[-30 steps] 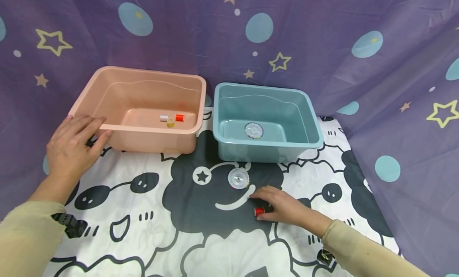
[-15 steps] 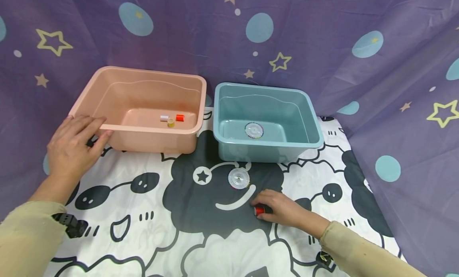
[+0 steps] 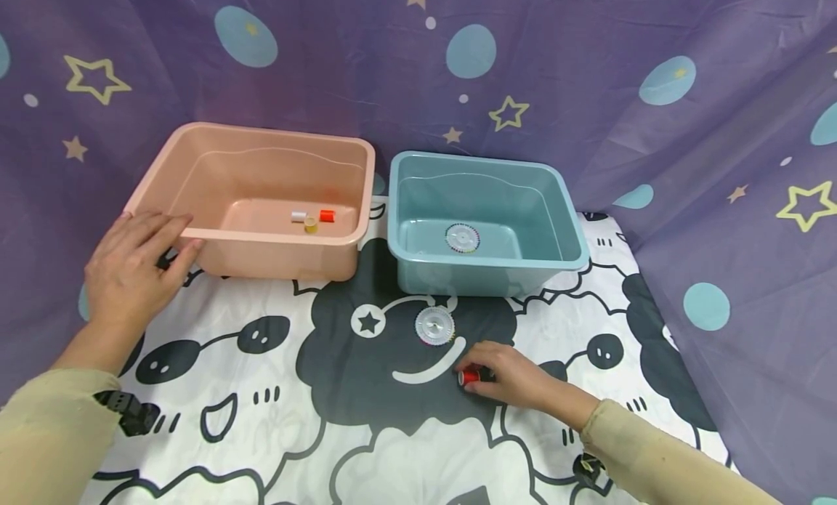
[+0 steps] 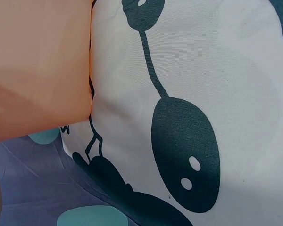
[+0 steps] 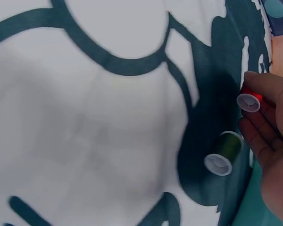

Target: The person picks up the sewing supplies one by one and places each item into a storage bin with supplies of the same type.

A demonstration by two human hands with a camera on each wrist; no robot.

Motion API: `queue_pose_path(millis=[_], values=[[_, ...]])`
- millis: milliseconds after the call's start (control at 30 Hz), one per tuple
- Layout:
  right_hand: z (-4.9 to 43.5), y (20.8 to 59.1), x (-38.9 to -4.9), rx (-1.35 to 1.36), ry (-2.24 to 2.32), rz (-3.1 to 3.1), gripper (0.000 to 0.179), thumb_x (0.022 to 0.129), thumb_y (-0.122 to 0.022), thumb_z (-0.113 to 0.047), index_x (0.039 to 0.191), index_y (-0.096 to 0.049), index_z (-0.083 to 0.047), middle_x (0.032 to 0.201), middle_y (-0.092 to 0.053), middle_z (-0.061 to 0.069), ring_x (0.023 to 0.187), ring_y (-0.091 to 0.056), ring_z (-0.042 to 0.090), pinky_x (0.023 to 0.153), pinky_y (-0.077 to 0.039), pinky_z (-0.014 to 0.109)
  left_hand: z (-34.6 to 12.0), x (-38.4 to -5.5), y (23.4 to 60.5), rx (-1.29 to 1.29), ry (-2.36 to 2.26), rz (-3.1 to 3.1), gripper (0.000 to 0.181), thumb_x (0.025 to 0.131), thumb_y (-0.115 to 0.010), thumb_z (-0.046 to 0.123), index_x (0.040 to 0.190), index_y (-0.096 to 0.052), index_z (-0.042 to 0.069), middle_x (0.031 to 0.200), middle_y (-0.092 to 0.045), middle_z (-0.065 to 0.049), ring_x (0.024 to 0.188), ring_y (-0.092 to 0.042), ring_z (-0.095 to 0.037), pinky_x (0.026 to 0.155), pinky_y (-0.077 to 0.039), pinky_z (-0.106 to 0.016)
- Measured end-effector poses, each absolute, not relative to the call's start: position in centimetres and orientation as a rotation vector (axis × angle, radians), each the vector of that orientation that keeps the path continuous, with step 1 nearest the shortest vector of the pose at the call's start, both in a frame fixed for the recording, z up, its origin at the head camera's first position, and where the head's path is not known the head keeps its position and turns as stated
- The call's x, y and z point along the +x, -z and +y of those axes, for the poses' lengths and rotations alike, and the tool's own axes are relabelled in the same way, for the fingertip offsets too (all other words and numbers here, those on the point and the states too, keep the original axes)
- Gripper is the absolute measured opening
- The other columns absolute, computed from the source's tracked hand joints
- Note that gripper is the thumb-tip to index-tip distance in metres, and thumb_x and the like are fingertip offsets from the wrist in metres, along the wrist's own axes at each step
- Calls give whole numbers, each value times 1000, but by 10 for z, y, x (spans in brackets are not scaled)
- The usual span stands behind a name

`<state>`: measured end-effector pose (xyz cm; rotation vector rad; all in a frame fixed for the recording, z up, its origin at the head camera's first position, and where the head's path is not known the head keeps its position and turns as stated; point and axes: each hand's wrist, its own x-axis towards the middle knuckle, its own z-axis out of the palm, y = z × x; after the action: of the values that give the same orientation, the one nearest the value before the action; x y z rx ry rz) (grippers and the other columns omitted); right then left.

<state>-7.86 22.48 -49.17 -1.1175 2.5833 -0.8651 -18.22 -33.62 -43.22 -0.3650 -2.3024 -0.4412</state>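
My right hand (image 3: pixel 506 374) pinches a red thread spool (image 5: pixel 249 100) between thumb and fingers, close over the dark printed patch of the cloth. Below those fingers, in the right wrist view, a green thread spool (image 5: pixel 225 153) lies on its side. At the front left corner of the peach tub (image 3: pixel 281 256), my left hand (image 3: pixel 131 269) grips the rim, thumb outside and fingers over the edge. Inside that tub are a white spool (image 3: pixel 298 216), a yellow spool (image 3: pixel 311 225) and an orange-red spool (image 3: pixel 327 216).
To the right of the peach tub stands a blue tub (image 3: pixel 484 276) with a pin wheel (image 3: pixel 463 237) on its floor. Another pin wheel (image 3: pixel 434 325) lies on the cloth in front of it. A purple curtain (image 3: pixel 392 69) hangs close behind both tubs.
My right hand has closed its fingers on the red spool and moved it slightly up and left from where it lay. The left hand stays on the tub rim.
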Motion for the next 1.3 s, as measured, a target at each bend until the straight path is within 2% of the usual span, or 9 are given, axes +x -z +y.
queue_pose_path(millis=[133, 500, 767, 967, 1300], values=[[220, 484, -85, -1130, 933, 2568, 26, 93, -86, -14, 117, -77, -11, 102, -70, -6, 92, -64, 8, 79, -60, 36, -338, -181, 433, -372, 429, -2310, 73, 105, -45, 70, 129, -75, 8, 123, -72, -26, 119, -63, -52, 128, -35, -46], [199, 457, -107, -1217, 986, 2546, 30, 91, -86, -10, 120, -77, -9, 106, -73, -3, 94, -66, 10, 80, -63, 40, -339, -180, 434, -353, 436, -2321, 77, 103, -41, 75, 130, -75, 10, 125, -72, -25, 121, -63, -50, 128, -33, -45], [184, 437, -120, -1247, 966, 2536, 31, 93, -85, -12, 122, -77, -9, 110, -74, -2, 97, -67, 10, 84, -62, 38, -339, -180, 432, -374, 416, -2322, 75, 105, -42, 71, 130, -74, 8, 124, -72, -25, 120, -63, -51, 129, -32, -45], [173, 419, -130, -1253, 952, 2539, 32, 92, -86, -13, 123, -77, -11, 114, -75, -3, 101, -68, 10, 86, -60, 29, -339, -182, 434, -371, 425, -2305, 74, 104, -44, 72, 129, -75, 9, 123, -73, -24, 119, -63, -50, 129, -33, -45], [154, 387, -147, -1370, 993, 2529, 33, 90, -88, -11, 121, -78, -12, 108, -74, -4, 96, -66, 9, 81, -59, 28, -340, -181, 433, -370, 414, -2316, 76, 104, -42, 73, 130, -74, 10, 123, -73, -25, 120, -63, -50, 129, -33, -46]])
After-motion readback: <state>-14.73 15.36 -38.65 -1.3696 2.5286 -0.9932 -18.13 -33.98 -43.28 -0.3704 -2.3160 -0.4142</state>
